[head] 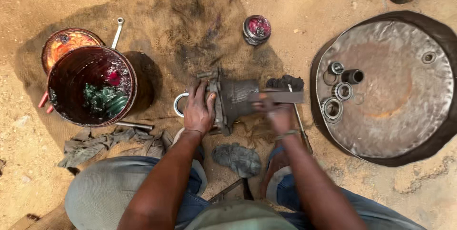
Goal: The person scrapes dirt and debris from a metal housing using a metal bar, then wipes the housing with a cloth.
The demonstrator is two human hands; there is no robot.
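1. Head view looks down at a person who sits on sandy ground, with both hands on a dark metal housing [234, 99] that lies on a burlap sack [190, 25] between the knees.
2. The left hand [199, 111] is closed around the flanged left end of the housing and grips it.
3. The right hand [277, 112] grasps a flat dark metal bar [281, 97], which lies across the right end of the housing; this hand is a little blurred.
4. A black rag [285, 82] sits just behind the bar, and a thin rod [302, 130] lies beside the right wrist.
5. At the left stands a bucket [91, 86] with dark red grease inside, its lid [66, 44] behind it, and a wrench [117, 32] beside.
6. At the right, a round metal tray [395, 115] carries several bearings [332, 109] and a short black sleeve [353, 75].
7. A small tin [257, 29] with red grease is on the sack edge, and a grey cloth [237, 158] lies near the person's legs.
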